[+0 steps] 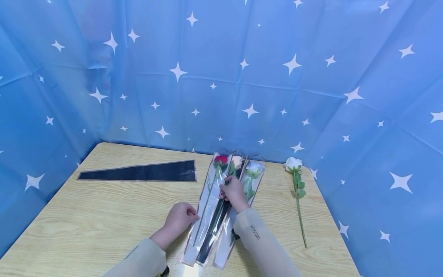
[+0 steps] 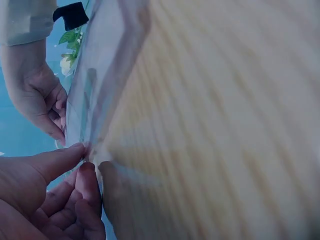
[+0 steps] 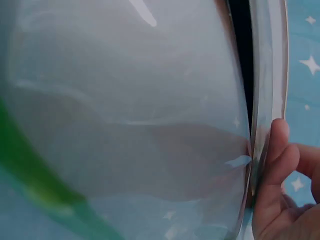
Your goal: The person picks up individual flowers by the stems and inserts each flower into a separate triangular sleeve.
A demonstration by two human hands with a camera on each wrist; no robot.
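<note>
Three long clear flower sleeves lie side by side on the table. The left one, a white-backed sleeve (image 1: 203, 219), holds a red rose (image 1: 220, 160). A dark-backed sleeve (image 1: 211, 236) in the middle holds a peach rose (image 1: 237, 162), partly covered. On the right, a pale blue-white rose (image 1: 255, 168) lies in another sleeve (image 1: 222, 252). My left hand (image 1: 180, 217) pinches the left sleeve's left edge between thumb and fingertip, as the left wrist view shows. Higher up, my right hand (image 1: 235, 192) pinches a sleeve edge (image 3: 257, 150) near the red-rose sleeve's right side.
A flat black sleeve (image 1: 145, 172) with a pale border lies at the table's back left. On the right lies a loose white rose (image 1: 293, 163) with a long green stem. Blue star-printed cloth (image 1: 214, 77) hangs around the wooden table (image 1: 86, 227).
</note>
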